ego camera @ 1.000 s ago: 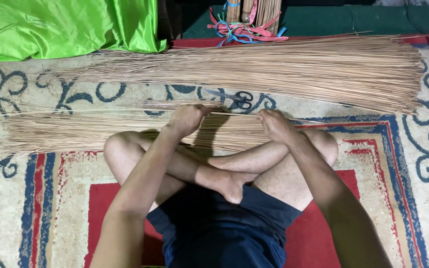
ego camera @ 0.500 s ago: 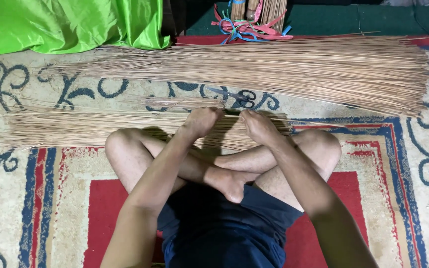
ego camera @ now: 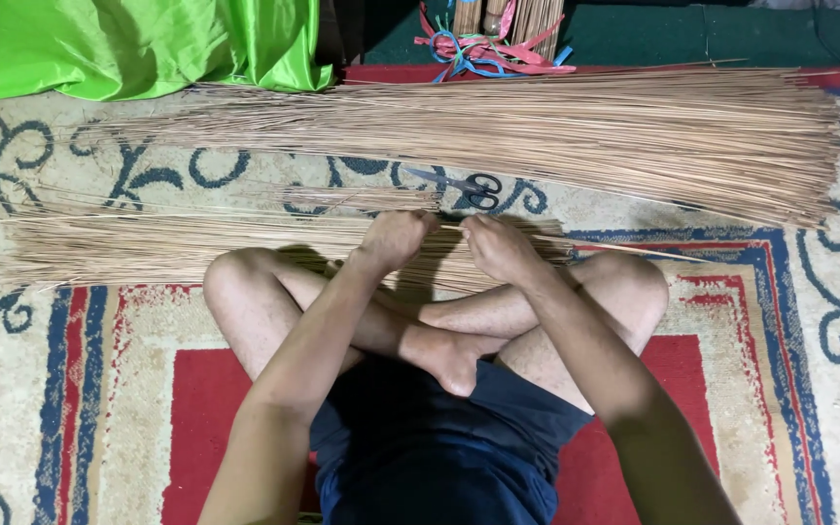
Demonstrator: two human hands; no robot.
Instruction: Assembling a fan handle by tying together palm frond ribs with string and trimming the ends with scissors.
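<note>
Nearest the bottom of the frame we sit cross-legged in dark shorts on a patterned carpet [ego camera: 80, 389] of red, cream and blue, its pile short and flat. Just past our knees, at the middle of the frame, both hands meet over the near bundle of thin sticks [ego camera: 167, 248], which lies crosswise from the left edge to just right of centre. Our left hand [ego camera: 396, 238] is curled tight around the bundle's thick end, and our right hand [ego camera: 498, 248] is likewise clenched on it just beside the left, knuckles almost touching.

We judge the step in hand to be gathering and squeezing this bundle at its butt end. The next move would call for a steady grip so the stiff, springy sticks do not fan out or slip.

Just beyond the hands lies a pair of dark scissors [ego camera: 469, 187]. Farther up stretches a much larger heap of the same pale, straw-like sticks [ego camera: 585, 136], tapering leftward. At the upper left lies glossy green cloth [ego camera: 128, 44]; at top centre, a tangle of red and blue strips [ego camera: 488, 49].
</note>
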